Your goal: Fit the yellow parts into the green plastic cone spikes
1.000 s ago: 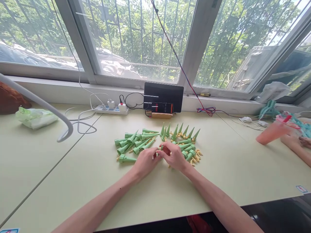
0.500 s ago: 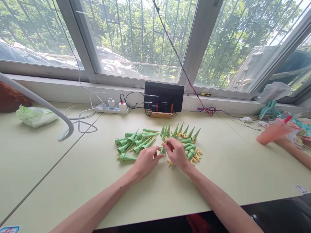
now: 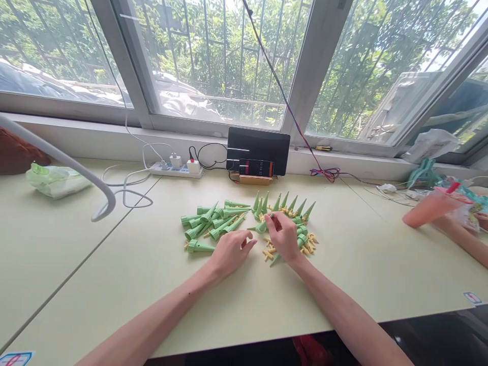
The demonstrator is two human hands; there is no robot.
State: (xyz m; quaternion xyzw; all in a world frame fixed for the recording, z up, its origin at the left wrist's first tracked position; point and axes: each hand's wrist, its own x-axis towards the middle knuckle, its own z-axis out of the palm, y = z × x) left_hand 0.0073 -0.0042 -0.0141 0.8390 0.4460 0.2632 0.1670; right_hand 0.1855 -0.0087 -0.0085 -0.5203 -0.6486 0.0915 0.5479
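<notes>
My right hand (image 3: 282, 235) pinches a green cone-shaped plastic spike (image 3: 261, 227) between thumb and fingertips; the fingers partly cover it. To its left my left hand (image 3: 232, 249) rests low over the table, fingers loosely bent, thumb and forefinger apart, holding nothing. Beyond and left of that hand lies a pile of green spikes (image 3: 198, 223) with collared ends. Several spikes (image 3: 293, 203) stand point-up in a row behind my right hand. Small yellow branched plastic pieces (image 3: 269, 253) lie around and partly under that hand, among more lying spikes (image 3: 301, 230).
At the back, a phone (image 3: 256, 168) leans before a black screen (image 3: 280, 147). A power strip (image 3: 177, 172) with plugs stands left of it, and a white curved tube (image 3: 76, 165) crosses the left side. At right are a pink cup (image 3: 429, 207) and another person's arm (image 3: 463, 236).
My right hand has shifted slightly right and away from my left hand. The spike in it has tilted over, and more yellow pieces show below. My left hand has barely moved.
</notes>
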